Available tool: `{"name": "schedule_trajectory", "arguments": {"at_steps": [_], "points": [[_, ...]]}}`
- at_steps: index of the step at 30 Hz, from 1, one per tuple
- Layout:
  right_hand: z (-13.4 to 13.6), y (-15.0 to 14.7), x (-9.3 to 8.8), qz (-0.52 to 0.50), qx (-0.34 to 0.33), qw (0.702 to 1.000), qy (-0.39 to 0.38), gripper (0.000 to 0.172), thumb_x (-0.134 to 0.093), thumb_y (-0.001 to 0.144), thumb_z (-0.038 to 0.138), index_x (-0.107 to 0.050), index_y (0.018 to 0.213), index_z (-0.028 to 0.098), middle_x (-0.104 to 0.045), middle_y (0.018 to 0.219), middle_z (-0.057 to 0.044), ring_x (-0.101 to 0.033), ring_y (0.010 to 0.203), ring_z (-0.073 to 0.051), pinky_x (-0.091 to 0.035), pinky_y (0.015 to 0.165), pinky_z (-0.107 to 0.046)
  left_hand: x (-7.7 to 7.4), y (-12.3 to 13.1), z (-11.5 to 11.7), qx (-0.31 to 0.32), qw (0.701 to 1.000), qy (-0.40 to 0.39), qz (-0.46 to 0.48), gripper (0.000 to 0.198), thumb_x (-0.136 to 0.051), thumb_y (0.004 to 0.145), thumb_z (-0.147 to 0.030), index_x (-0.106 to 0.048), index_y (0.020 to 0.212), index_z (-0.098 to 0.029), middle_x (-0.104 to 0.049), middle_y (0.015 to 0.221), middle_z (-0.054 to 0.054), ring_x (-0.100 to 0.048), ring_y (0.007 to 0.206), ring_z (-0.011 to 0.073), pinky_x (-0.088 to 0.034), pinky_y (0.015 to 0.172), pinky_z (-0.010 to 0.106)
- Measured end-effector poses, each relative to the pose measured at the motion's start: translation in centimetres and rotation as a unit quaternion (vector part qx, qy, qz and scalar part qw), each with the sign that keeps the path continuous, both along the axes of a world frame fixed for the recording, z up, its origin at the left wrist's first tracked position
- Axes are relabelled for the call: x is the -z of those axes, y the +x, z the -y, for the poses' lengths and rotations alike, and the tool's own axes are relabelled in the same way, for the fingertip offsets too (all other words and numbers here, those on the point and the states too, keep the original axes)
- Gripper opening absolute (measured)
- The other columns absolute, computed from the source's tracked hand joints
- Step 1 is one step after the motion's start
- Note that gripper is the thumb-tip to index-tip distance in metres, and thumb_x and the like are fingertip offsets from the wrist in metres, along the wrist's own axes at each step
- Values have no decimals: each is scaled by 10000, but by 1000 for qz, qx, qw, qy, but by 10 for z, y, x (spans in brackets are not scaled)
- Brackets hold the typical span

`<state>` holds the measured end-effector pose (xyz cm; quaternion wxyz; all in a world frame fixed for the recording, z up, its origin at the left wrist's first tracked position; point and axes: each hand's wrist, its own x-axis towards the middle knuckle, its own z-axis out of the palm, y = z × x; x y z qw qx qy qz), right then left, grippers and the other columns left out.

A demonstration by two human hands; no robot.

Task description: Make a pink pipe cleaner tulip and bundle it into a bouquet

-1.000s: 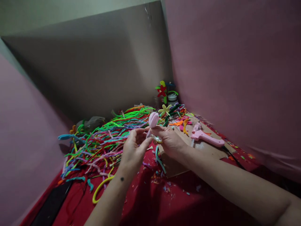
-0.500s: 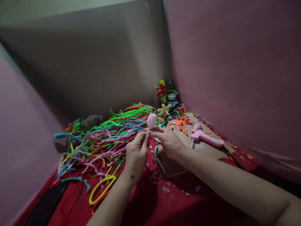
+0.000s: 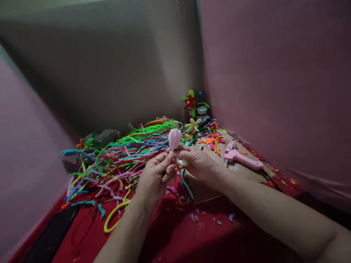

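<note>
A pale pink pipe-cleaner flower bud [image 3: 174, 138] stands upright between my hands, over the middle of the table. My right hand [image 3: 196, 160] pinches its base with thumb and fingers. At the lower end of the bud, the fingertips of my left hand [image 3: 157, 171] are pressed together on its pink tail. Something small, yellowish and shiny [image 3: 183, 162] shows beneath my right fingers; I cannot make out what it is. Behind my left hand spreads a heap of many-coloured pipe cleaners [image 3: 123, 153].
To the right, a pink glue gun [image 3: 242, 157] lies on a cardboard sheet [image 3: 208, 191]. Yellow-handled scissors [image 3: 108, 221] lie partly hidden by my left forearm. Finished pipe-cleaner flowers [image 3: 189, 100] stand beside a lidded jar [image 3: 202, 110] at the back. Fluff scraps dot the red cloth [image 3: 175, 233].
My left hand has turned, its fingers now curled more visibly under the bud. The bud has shifted slightly left and upward. The view has tilted a little.
</note>
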<state>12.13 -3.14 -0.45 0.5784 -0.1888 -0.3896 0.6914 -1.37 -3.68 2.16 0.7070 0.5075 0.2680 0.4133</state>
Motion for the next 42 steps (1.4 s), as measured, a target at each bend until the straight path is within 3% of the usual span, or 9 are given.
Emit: {"name": "schedule_trajectory", "arguments": {"at_steps": [6, 12, 15, 18, 22, 27, 32, 37, 42], "points": [[0, -1, 4, -5, 5, 1000, 1, 178, -728, 610, 167, -694, 784, 158, -627, 677, 11, -528, 606, -89, -380, 615, -235, 3, -4, 0, 61, 998, -30, 12, 170, -608, 788, -287, -569, 733, -131, -363, 452, -88, -170, 324, -8, -188, 333, 123], [11, 0, -10, 83, 140, 977, 136, 77, -710, 675, 285, -728, 711, 219, -625, 865, -15, -547, 837, -147, -414, 813, -322, -1, -15, -6, -7, 985, 130, -117, 238, -570, 812, -353, -623, 733, -135, -598, 636, 23, -545, 550, 101, -443, 554, 229], [16, 3, -17, 164, 255, 929, 211, 82, -672, 733, 316, -737, 747, 268, -602, 940, -21, -529, 956, -165, -398, 896, -359, -4, -19, -9, -147, 957, 201, -148, 257, -616, 775, -360, -648, 928, -156, -645, 819, 44, -589, 750, 143, -469, 712, 269], [19, 6, -18, 260, 344, 860, 271, 94, -655, 766, 253, -734, 802, 290, -610, 938, -18, -526, 971, -166, -374, 933, -388, -11, -17, -1, -254, 922, 267, -120, 287, -665, 736, -295, -627, 1000, -189, -602, 800, 4, -557, 702, 107, -460, 674, 234], [21, 6, -13, 339, 431, 769, 327, 157, -651, 771, 182, -723, 854, 293, -629, 923, -11, -518, 935, -170, -383, 890, -390, -27, -6, 22, -293, 882, 357, -92, 266, -658, 741, -250, -624, 1002, -207, -556, 753, -14, -518, 596, 75, -440, 555, 202], [22, 3, -9, 381, 467, 719, 347, 146, -620, 793, 173, -719, 829, 273, -633, 906, -7, -495, 903, -174, -392, 849, -373, -31, 5, 31, -333, 848, 376, -172, 223, -629, 763, -314, -623, 953, -196, -617, 804, 13, -550, 556, 78, -432, 472, 198], [21, -1, -3, 417, 461, 703, 345, 143, -612, 799, 179, -716, 834, 271, -642, 906, 2, -484, 900, -178, -386, 839, -365, -25, 3, 28, -375, 761, 435, -301, 209, -554, 810, -339, -649, 898, -175, -660, 791, 41, -605, 623, 126, -474, 543, 240], [21, -3, -2, 423, 433, 728, 321, 132, -614, 798, 174, -718, 805, 254, -640, 887, -6, -502, 892, -169, -388, 845, -355, -24, -2, 29, -398, 658, 524, -367, 189, -527, 821, -262, -651, 936, -178, -670, 823, 43, -614, 691, 147, -485, 657, 278], [22, -3, -1, 437, 422, 722, 331, 131, -612, 803, 200, -720, 806, 274, -636, 879, -4, -483, 891, -178, -393, 828, -354, -23, -3, 30, -355, 645, 577, -353, 186, -538, 810, -194, -646, 961, -196, -658, 918, 49, -592, 839, 174, -461, 788, 313]]}}
